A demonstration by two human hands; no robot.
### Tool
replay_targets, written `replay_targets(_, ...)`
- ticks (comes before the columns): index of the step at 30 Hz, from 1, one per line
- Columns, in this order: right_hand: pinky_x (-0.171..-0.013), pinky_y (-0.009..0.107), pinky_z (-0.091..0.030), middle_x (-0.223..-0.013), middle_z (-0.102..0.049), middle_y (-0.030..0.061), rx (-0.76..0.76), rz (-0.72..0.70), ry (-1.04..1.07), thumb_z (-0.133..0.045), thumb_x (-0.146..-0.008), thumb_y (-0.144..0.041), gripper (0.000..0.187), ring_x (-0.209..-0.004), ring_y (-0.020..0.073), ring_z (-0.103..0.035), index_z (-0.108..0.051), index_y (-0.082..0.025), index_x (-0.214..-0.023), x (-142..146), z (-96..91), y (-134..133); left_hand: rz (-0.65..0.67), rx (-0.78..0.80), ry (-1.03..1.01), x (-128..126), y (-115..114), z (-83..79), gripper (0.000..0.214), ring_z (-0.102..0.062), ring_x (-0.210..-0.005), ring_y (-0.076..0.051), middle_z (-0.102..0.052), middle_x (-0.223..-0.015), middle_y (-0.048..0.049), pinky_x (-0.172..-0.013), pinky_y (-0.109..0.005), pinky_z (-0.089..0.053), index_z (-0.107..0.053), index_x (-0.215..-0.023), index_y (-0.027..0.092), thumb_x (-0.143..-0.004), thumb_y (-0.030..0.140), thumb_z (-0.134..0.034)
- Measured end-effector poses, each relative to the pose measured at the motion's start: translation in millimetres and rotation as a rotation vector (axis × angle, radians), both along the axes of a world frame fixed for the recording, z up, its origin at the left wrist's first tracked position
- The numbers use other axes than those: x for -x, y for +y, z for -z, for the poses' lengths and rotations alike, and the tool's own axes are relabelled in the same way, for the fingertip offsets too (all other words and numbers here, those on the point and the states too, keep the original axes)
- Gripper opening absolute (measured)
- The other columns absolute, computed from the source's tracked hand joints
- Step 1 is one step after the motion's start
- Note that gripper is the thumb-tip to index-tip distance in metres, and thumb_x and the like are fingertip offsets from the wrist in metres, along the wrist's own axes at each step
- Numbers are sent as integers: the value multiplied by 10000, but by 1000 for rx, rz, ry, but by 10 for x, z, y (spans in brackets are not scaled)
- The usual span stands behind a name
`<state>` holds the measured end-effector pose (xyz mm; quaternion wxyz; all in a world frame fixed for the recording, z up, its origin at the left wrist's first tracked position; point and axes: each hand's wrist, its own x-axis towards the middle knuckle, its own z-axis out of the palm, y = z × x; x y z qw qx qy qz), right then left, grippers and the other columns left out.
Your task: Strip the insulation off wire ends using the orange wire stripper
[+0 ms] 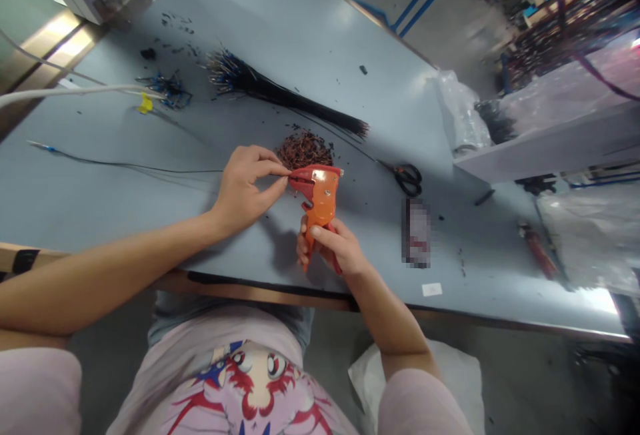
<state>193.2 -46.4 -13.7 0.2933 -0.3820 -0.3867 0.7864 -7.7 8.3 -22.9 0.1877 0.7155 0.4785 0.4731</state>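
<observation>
My right hand (333, 248) is wrapped round the handles of an orange wire stripper (320, 198), held upright over the grey table (125, 195). My left hand (247, 185) pinches a thin black wire (150, 167) at the stripper's jaw; the wire trails left across the table to a blue tip. Just behind the tool lies a small heap of stripped brown and black insulation bits (305, 149).
A long bundle of black wires (290, 98) lies diagonally behind the heap. Black scissors (407, 177) rest to the right, with a red-handled tool (537, 248) further right. Plastic bags (463, 118) and a grey shelf (550, 145) stand at right. A white cable (75, 92) runs at left.
</observation>
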Motion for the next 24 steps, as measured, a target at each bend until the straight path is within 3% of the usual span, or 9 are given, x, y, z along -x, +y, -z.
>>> replay_targets(14, -439, 268, -480, -569, -493, -50, 72, 24, 122, -613, -832, -421, 276, -436, 96, -475, -490, -174, -831, 12, -109, -37, 1, -68, -7, 18, -6, -18, 80, -579, -859, -167, -649, -876, -19, -806, -349, -446, -684, -847, 225, -827, 261, -615)
replay_targets(24, -530, 333, -531, -669, -595, 14, 26, -63, 130, -636, -808, -432, 323, -543, 150, -578, -522, -149, -914, -113, -37, 43, 99, -95, 39, 69, 35, -51, 136, -558, -817, -154, -635, -855, -21, -762, -318, -437, -690, -884, 230, -870, 278, -563)
